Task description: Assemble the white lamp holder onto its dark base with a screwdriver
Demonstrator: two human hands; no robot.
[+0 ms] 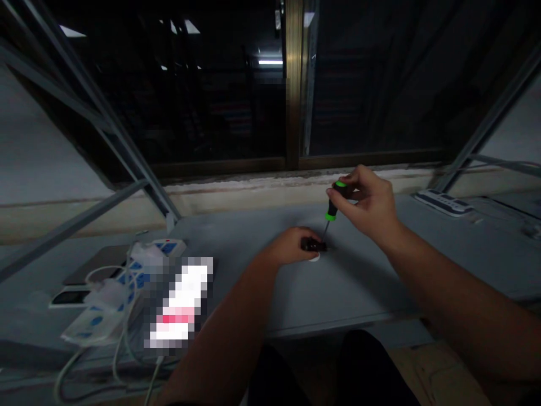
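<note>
My right hand (pixel 367 198) grips the handle of a black and green screwdriver (pixel 332 210), thumb and fingers closed near its top. The screwdriver tilts slightly, its metal shaft pointing down to a small dark brown object (pixel 313 245) on the table. My left hand (pixel 293 245) holds that object from the left, fingers over its far side and thumb along its near side. What kind of object it is I cannot make out. A small white round piece (pixel 314 258) shows just under it. Whether the tip sits in a screw is too small to tell.
On the left of the grey table (pixel 236 248) lie a white and blue power strip (pixel 167 247) with plugs and cables, a flat scale-like device (pixel 95 268) and a blurred-out bright phone-like screen (pixel 181 304). Another power strip (pixel 442 203) lies at the back right. Metal frame posts flank the window.
</note>
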